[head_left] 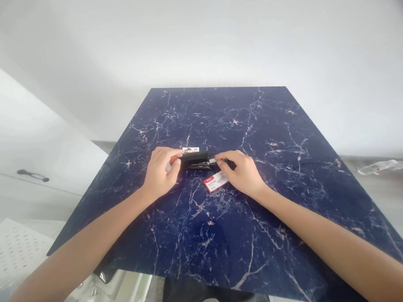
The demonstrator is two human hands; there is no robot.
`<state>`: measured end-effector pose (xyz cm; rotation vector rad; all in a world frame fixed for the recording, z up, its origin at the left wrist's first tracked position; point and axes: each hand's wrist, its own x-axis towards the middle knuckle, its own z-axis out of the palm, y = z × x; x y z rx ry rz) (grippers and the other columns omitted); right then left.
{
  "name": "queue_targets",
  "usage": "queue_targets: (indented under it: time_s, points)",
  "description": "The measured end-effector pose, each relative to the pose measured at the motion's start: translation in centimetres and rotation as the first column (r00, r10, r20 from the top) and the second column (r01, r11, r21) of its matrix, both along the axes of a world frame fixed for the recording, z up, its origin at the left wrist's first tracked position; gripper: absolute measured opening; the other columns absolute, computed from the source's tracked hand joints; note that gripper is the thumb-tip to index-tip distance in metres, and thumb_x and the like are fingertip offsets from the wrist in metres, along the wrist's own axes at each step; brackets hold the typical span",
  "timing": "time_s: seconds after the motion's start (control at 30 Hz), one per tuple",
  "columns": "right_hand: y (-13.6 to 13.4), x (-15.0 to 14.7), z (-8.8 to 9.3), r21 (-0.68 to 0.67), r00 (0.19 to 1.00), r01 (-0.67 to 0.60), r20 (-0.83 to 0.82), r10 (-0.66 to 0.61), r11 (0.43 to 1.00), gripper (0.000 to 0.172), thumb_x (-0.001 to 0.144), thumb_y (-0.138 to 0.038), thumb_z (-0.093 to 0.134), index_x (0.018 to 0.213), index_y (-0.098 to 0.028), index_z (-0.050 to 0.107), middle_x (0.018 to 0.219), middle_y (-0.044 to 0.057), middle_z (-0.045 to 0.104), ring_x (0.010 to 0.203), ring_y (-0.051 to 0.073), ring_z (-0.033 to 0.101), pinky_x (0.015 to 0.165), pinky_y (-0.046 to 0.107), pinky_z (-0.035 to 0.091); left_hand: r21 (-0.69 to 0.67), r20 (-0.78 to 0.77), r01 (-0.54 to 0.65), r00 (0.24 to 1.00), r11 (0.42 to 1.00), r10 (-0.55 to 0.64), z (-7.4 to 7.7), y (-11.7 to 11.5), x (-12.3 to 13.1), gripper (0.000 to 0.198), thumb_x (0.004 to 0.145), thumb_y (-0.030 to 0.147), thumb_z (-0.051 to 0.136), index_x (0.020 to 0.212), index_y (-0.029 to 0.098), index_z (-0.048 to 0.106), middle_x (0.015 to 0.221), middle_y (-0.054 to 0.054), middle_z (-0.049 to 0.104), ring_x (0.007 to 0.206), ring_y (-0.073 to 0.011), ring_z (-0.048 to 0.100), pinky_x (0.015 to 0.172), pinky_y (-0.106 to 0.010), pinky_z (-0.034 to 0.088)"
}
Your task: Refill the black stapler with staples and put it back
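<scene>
- Looks like a black stapler [195,157], lying crosswise around the middle of the tabletop [209,244], between both hands.
- Left hand [163,171]: pinching the left end between thumb and fingers, with an orange bit [173,160] peeking out there.
- Right hand [240,168]: thumb and forefinger closed at the right end, pinching a small silvery piece [212,160] by the look of it. Can't tell whether loose or part of the stapler.
- Just near of the stapler: a red-and-white box [215,182], right end hidden under the right hand. Just far of it: a small white printed label or box [190,149], partly blocked.
- Handling, as a guess: light but solid, stiff casing, maybe a touch slippery, hardly fragile. Best held by the thick black body near the left end, clear of any hinge or edge on the right.
- Red-and-white box: probably thin card, easy to dent, so better lifted by the edges.
- Hard to make out: print too small to read, stapler's left end covered by fingers, orange bit mostly hidden, right fingertips blurring into the metal.
</scene>
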<state>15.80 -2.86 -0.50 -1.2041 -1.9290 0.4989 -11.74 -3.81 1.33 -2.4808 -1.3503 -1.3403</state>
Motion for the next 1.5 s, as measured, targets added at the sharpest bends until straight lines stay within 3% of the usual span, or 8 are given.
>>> queue_targets:
  time_s: [0.83,1.1,1.3,1.5]
  points:
    - [0.0,-0.1,-0.4,0.039,0.996,-0.051,0.070,0.048,0.998,0.023,0.094,-0.014,0.057,0.101,-0.025,0.076,0.105,0.002,0.080,0.097,0.024,0.069,0.091,0.043,0.055,0.003,-0.040,0.023,0.999,1.000,-0.022,0.0,0.1,0.1,0.018,0.099,0.017,0.055,0.111,0.022,0.067,0.103,-0.006,0.075,0.100,-0.0234,0.066,0.094,-0.044,0.053]
    - [-0.9,-0.6,0.2,0.127,0.983,0.097,0.143,-0.115,0.987,0.020,0.088,-0.014,0.060,0.103,-0.022,0.071,0.099,0.007,0.074,0.094,0.028,0.065,0.082,0.041,0.053,-0.073,-0.113,0.000,0.994,0.997,-0.008,0.3,0.0,0.0,0.023,0.095,0.020,0.059,0.117,0.022,0.065,0.117,-0.008,0.073,0.111,-0.0273,0.066,0.100,-0.049,0.049]
    - [-1.2,-1.0,-0.1,0.283,0.965,0.028,0.244,-0.101,0.959,0.022,0.090,-0.012,0.056,0.105,-0.020,0.068,0.101,0.008,0.074,0.096,0.029,0.062,0.090,0.044,0.053,-0.094,-0.140,0.008,0.990,0.996,-0.021,-0.1,0.2,-0.1,0.027,0.093,0.017,0.062,0.120,0.023,0.064,0.121,-0.008,0.071,0.115,-0.0277,0.066,0.104,-0.051,0.048]
    - [-1.5,-0.9,0.2,0.260,0.983,-0.025,0.183,-0.024,0.965,0.027,0.090,-0.012,0.056,0.111,-0.025,0.068,0.107,0.008,0.075,0.103,0.031,0.064,0.096,0.049,0.054,-0.112,-0.127,0.033,0.991,0.993,-0.047,-0.1,0.3,-0.1,0.029,0.092,0.017,0.063,0.120,0.024,0.063,0.122,-0.009,0.069,0.115,-0.0281,0.065,0.102,-0.051,0.051]
